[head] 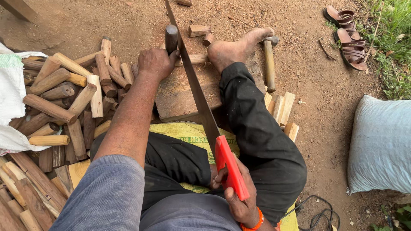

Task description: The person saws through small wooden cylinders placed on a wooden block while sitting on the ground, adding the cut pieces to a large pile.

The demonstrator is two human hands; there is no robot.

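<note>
My left hand point(156, 63) is closed around a light wooden stick point(195, 58), pinning it flat across the wooden block point(180, 96) in front of me. A dark round peg point(171, 37) stands up just above my knuckles; can't tell if my fingers touch it. My right hand point(239, 194) is wrapped tight on the red handle point(231, 167) of the handsaw, low near my lap. The saw blade point(195, 83) runs up from the handle, crosses the block diagonally and meets the stick just right of my left hand. My bare foot point(237, 47) presses the stick's other end down on the block. A pile of cut round sticks point(70, 98) lies left of the block, beside a white sack point(10, 90). A hammer point(269, 60) lies on the dirt right of my foot, a few split wood pieces point(282, 109) below it. Two short offcuts point(201, 32) sit beyond the block. Sandals point(346, 34) far right, grey bag point(381, 145) at right edge.
</note>
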